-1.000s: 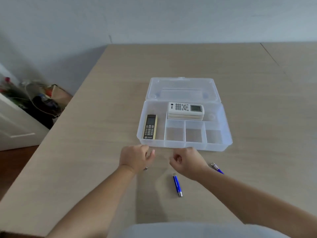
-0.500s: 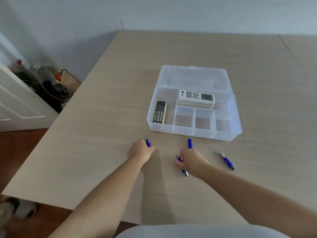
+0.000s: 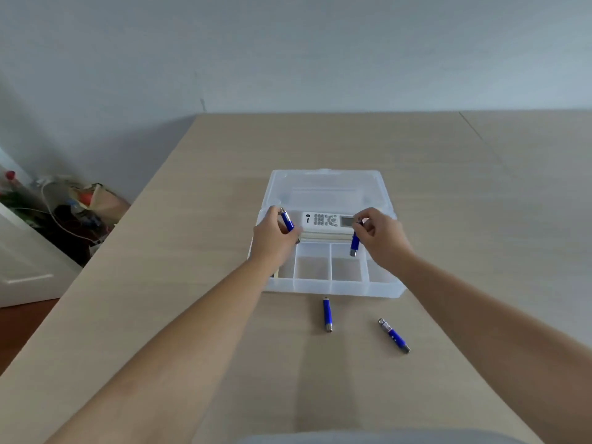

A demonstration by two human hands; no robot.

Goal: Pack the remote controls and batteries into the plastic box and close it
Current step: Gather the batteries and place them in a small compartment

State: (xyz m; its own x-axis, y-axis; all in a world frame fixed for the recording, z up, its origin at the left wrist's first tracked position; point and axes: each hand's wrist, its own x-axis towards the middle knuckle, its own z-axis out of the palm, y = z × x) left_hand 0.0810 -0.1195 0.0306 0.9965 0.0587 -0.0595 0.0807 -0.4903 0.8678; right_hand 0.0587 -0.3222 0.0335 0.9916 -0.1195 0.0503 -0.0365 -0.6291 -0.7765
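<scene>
Batteries: your left hand [image 3: 272, 238] pinches one blue cylinder [image 3: 287, 222], your right hand [image 3: 381, 237] another [image 3: 355, 243], both over the plastic box [image 3: 333, 288] at frame centre. Two remaining cylinders [image 3: 327, 315] [image 3: 394, 335] lie below it; light, rigid, likely slippery, so grip mid-barrel.

A remote [image 3: 326, 221] lies in the open box [image 3: 333, 286]; two batteries [image 3: 327, 315] lie before it on the table [image 3: 192, 251].

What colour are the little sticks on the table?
Blue with silver ends, seen clearly in the head view.
</scene>
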